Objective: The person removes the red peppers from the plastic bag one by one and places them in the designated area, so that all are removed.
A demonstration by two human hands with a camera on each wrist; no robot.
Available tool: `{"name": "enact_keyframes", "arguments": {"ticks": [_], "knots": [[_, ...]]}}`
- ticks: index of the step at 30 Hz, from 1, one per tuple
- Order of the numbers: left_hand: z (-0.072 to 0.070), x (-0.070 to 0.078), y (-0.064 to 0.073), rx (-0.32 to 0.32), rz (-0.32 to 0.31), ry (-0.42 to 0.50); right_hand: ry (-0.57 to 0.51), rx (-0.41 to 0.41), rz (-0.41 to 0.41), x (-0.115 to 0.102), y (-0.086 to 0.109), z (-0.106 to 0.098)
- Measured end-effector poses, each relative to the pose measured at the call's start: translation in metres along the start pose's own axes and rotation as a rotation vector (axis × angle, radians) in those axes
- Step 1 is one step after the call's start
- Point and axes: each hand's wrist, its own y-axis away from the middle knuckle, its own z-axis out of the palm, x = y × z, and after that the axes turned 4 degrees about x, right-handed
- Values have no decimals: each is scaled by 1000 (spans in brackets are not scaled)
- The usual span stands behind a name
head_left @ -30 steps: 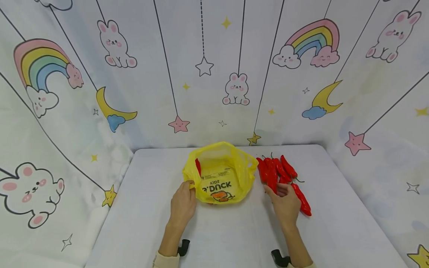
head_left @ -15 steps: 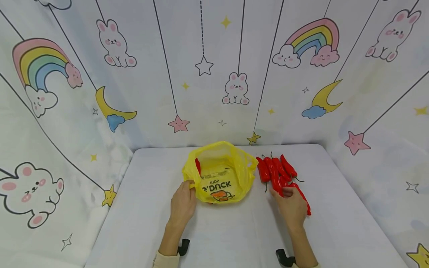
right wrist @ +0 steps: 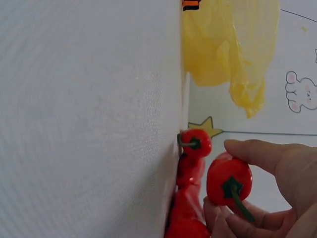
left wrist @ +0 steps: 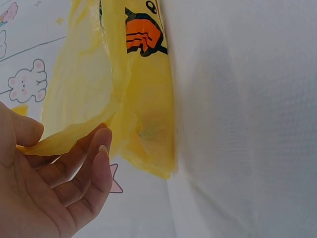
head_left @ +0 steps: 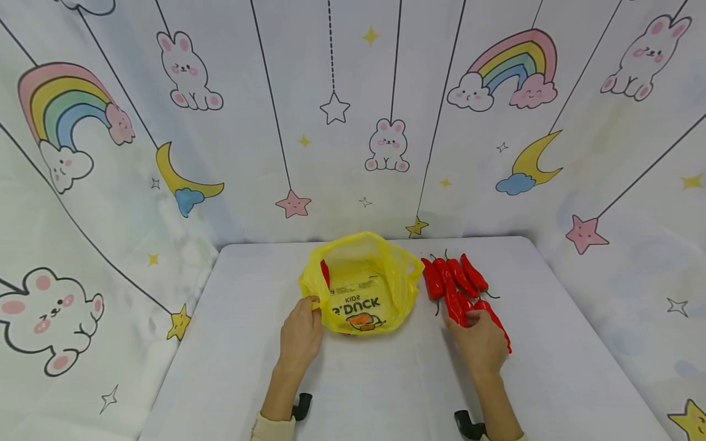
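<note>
In the head view, a yellow plastic bag (head_left: 380,269) stands with its mouth open toward me, printed with a duck and letters. Something red (head_left: 325,273) shows just inside its left side. My left hand (head_left: 301,334) pinches the bag's near left edge between thumb and fingers, as the left wrist view also shows. Over on the right lies a group of red chili peppers (head_left: 432,282) with green stems. My right hand (head_left: 481,343) is at their near end, with a red chili pepper (right wrist: 225,178) pinched between thumb and fingers, its stem toward the wrist camera.
Both sit on a white-covered table (head_left: 375,386). Behind it and at both sides hangs a pale cloth (head_left: 242,153) printed with rabbits, rainbows and stars. A black camera mount (head_left: 469,424) is on the right wrist, another (head_left: 302,407) on the left.
My right hand has shifted a little to the right and nearer to me along the peppers, leaving the leftmost pepper's stem in plain sight. My left hand keeps its grip on the bag.
</note>
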Motion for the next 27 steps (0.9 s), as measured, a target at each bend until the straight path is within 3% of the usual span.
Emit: {"name": "enact_keyframes", "arguments": {"ticks": [27], "knots": [[1, -1, 0, -6, -9, -6, 71, -71, 35, 3, -5, -1]]}}
